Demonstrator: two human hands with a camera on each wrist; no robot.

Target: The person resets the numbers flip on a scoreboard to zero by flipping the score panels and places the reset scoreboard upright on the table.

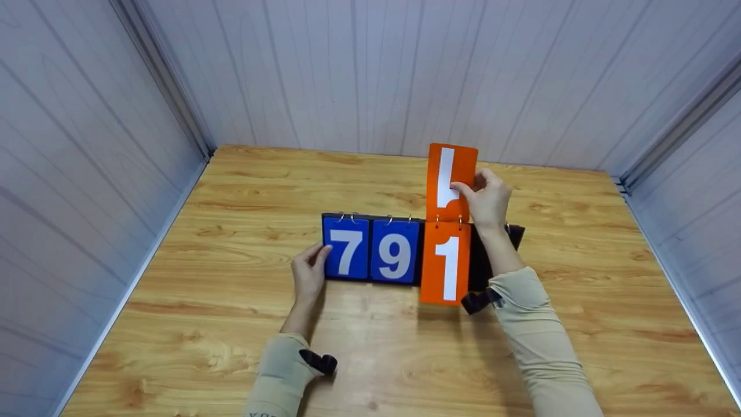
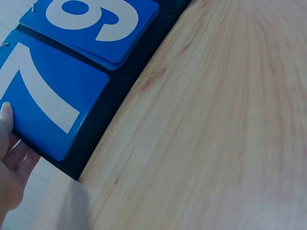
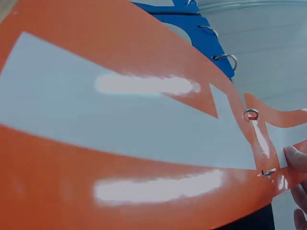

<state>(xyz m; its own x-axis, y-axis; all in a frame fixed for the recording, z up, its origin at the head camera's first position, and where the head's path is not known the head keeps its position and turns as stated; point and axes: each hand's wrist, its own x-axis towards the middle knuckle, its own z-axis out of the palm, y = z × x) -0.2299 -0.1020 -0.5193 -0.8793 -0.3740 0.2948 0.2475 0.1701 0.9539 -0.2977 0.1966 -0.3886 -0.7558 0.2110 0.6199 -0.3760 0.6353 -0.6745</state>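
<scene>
A flip scoreboard with a black base (image 1: 480,266) stands on the table. Its blue cards show a 7 (image 1: 359,263) and a 9 (image 1: 377,263). My left hand (image 1: 308,272) grips the base's left edge, thumb on the front of the 7 card and other fingers behind, as the left wrist view shows. With thumb and fingers, my right hand (image 1: 489,202) pinches an orange card (image 1: 463,159) that stands turned up above the rings. Below it hangs another orange card (image 1: 431,284) with a white 1, bowed forward in the right wrist view. The right hand and forearm cover part of the board's right end.
The wood-grain table (image 1: 231,231) reaches around the board on all sides. Pale panelled walls (image 1: 347,75) close in the back and both sides. Dark straps (image 1: 318,362) hang at both sleeves.
</scene>
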